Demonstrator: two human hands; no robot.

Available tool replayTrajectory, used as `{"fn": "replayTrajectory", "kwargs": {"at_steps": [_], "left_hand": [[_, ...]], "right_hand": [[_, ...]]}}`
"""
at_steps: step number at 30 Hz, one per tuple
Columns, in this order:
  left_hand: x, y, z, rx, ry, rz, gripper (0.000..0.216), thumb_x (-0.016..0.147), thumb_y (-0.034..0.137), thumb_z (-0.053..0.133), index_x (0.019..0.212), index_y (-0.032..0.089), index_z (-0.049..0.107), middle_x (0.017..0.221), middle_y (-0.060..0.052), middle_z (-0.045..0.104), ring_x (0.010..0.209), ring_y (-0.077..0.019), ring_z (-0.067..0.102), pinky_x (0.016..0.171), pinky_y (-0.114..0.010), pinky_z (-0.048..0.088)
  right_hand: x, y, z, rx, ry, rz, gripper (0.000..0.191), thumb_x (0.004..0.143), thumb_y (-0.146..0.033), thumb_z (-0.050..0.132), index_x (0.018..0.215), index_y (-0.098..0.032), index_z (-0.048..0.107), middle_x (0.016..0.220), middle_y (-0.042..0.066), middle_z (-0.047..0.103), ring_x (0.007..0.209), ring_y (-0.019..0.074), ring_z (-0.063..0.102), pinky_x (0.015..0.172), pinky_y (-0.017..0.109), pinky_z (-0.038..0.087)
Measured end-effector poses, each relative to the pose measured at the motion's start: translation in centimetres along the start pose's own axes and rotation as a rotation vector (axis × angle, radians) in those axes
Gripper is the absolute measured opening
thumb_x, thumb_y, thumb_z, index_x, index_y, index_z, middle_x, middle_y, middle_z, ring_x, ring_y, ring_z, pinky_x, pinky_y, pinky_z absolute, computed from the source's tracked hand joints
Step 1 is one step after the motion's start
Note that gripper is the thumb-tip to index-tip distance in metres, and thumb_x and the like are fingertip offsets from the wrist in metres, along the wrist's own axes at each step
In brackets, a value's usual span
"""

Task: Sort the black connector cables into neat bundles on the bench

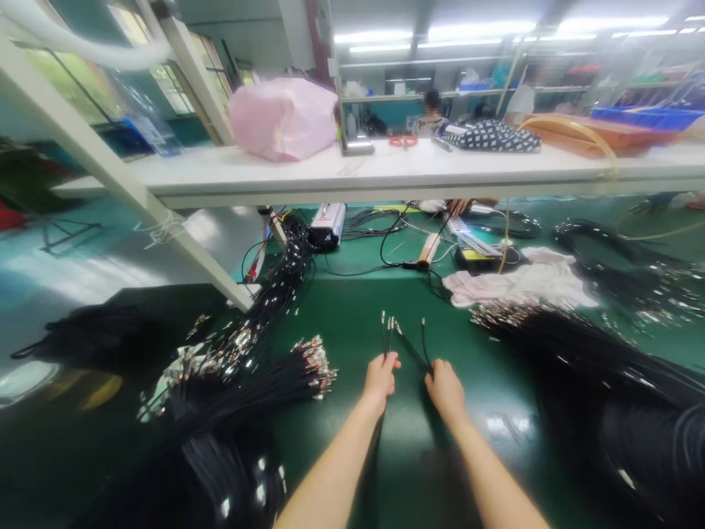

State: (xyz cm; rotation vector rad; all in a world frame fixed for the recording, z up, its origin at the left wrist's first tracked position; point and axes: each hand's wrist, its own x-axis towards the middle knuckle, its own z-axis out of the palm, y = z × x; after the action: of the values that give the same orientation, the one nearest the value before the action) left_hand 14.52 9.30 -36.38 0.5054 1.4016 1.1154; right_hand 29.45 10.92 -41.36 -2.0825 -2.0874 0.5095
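In the middle of the green work surface, my left hand is closed round thin black cables. Their small metal end terminals point up and away from me. Close beside it, my right hand grips more black cables, whose tips spread apart in a V. One of these tips leans left and comes near the left hand's cable ends; whether they touch I cannot tell. Both lots of cable run down below the hands toward me, partly hidden by my forearms.
Thick cable bundles lie left and right. A white cloth sits behind the right bundle. Farther back is a silver box. A white shelf crosses above, carrying a pink bag. Another person's hand shows beneath it.
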Motion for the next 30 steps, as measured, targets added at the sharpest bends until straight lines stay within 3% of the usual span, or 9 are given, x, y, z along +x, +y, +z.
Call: {"fn": "replayTrajectory", "kwargs": {"at_steps": [4, 9, 14, 17, 20, 23, 27, 28, 30], "left_hand": [[-0.3, -1.0, -0.4, 0.047, 0.001, -0.006, 0.035, 0.073, 0.041, 0.050, 0.091, 0.011, 0.052, 0.070, 0.000, 0.051, 0.031, 0.0005, 0.024, 0.034, -0.020, 0.012], [-0.8, -1.2, -1.1, 0.086, 0.002, -0.015, 0.032, 0.077, 0.037, 0.044, 0.092, 0.010, 0.051, 0.072, -0.002, 0.053, 0.031, 0.0006, 0.023, 0.034, -0.019, 0.012], [-1.4, -0.3, -0.1, 0.126, 0.009, 0.054, 0.039, 0.077, 0.044, 0.044, 0.094, 0.010, 0.051, 0.077, -0.005, 0.057, 0.031, -0.0004, 0.022, 0.034, -0.020, 0.014], [-2.4, 1.4, 0.9, 0.157, -0.020, 0.188, 0.041, 0.076, 0.049, 0.047, 0.090, 0.012, 0.056, 0.074, -0.005, 0.060, 0.040, -0.0052, 0.040, 0.041, -0.021, 0.029], [-4.4, 4.7, 1.6, 0.270, -0.106, 0.451, 0.036, 0.079, 0.046, 0.045, 0.085, 0.013, 0.058, 0.073, -0.005, 0.062, 0.063, -0.0122, 0.055, 0.060, -0.023, 0.040], [-7.1, 9.1, 1.8, 0.405, -0.208, 0.620, 0.033, 0.083, 0.042, 0.039, 0.078, 0.013, 0.056, 0.060, -0.002, 0.058, 0.056, -0.0113, 0.051, 0.058, -0.023, 0.038], [-11.1, 13.7, 1.8, 0.539, -0.496, 0.622, 0.028, 0.083, 0.038, 0.040, 0.079, 0.014, 0.053, 0.048, 0.003, 0.048, 0.047, -0.0084, 0.042, 0.053, -0.020, 0.033], [-12.0, 14.3, 1.9, 0.565, -0.588, 0.589, 0.027, 0.083, 0.037, 0.041, 0.080, 0.014, 0.053, 0.047, 0.004, 0.047, 0.046, -0.0079, 0.041, 0.052, -0.020, 0.032], [-13.3, 14.8, 2.0, 0.603, -0.743, 0.516, 0.025, 0.081, 0.036, 0.044, 0.081, 0.013, 0.054, 0.047, 0.005, 0.044, 0.044, -0.0069, 0.039, 0.050, -0.020, 0.030]], "right_hand": [[0.1, 0.9, 0.5, -0.016, 0.045, 0.058, 0.019, 0.075, -0.007, 0.039, 0.090, -0.009, 0.050, 0.092, 0.018, 0.052, 0.092, 0.0288, 0.052, 0.072, 0.034, 0.037], [0.8, 1.4, 0.1, 0.163, -0.028, 0.085, 0.016, 0.067, -0.002, 0.044, 0.078, -0.011, 0.049, 0.081, 0.012, 0.055, 0.082, 0.0243, 0.056, 0.071, 0.033, 0.040], [-1.5, -2.9, -1.5, 0.569, -0.140, 0.026, 0.012, 0.069, -0.009, 0.042, 0.077, -0.016, 0.046, 0.065, 0.000, 0.054, 0.055, 0.0133, 0.055, 0.052, 0.023, 0.046], [-4.1, -6.1, -3.6, 0.786, -0.161, -0.061, 0.013, 0.070, -0.014, 0.038, 0.080, -0.017, 0.045, 0.069, 0.000, 0.056, 0.050, 0.0113, 0.054, 0.046, 0.022, 0.046], [-6.0, -7.3, -7.6, 0.965, -0.149, -0.216, 0.008, 0.072, -0.022, 0.044, 0.074, -0.017, 0.049, 0.077, 0.005, 0.059, 0.066, 0.0156, 0.057, 0.058, 0.026, 0.049], [-6.1, -6.5, -13.7, 0.981, -0.046, -0.358, 0.022, 0.075, -0.037, 0.052, 0.071, -0.016, 0.059, 0.079, 0.007, 0.061, 0.079, 0.0202, 0.057, 0.076, 0.034, 0.046], [-4.2, -5.2, -22.1, 1.164, 0.351, -0.357, 0.034, 0.078, -0.044, 0.053, 0.103, -0.022, 0.056, 0.110, 0.006, 0.058, 0.105, 0.0208, 0.050, 0.091, 0.036, 0.038], [-3.7, -5.1, -24.0, 1.224, 0.368, -0.435, 0.037, 0.080, -0.045, 0.050, 0.110, -0.025, 0.053, 0.119, 0.004, 0.053, 0.113, 0.0200, 0.045, 0.095, 0.036, 0.035], [-3.2, -5.4, -27.1, 1.247, 0.260, -0.640, 0.039, 0.084, -0.048, 0.041, 0.116, -0.027, 0.050, 0.128, 0.002, 0.046, 0.121, 0.0186, 0.036, 0.100, 0.036, 0.031]]}}
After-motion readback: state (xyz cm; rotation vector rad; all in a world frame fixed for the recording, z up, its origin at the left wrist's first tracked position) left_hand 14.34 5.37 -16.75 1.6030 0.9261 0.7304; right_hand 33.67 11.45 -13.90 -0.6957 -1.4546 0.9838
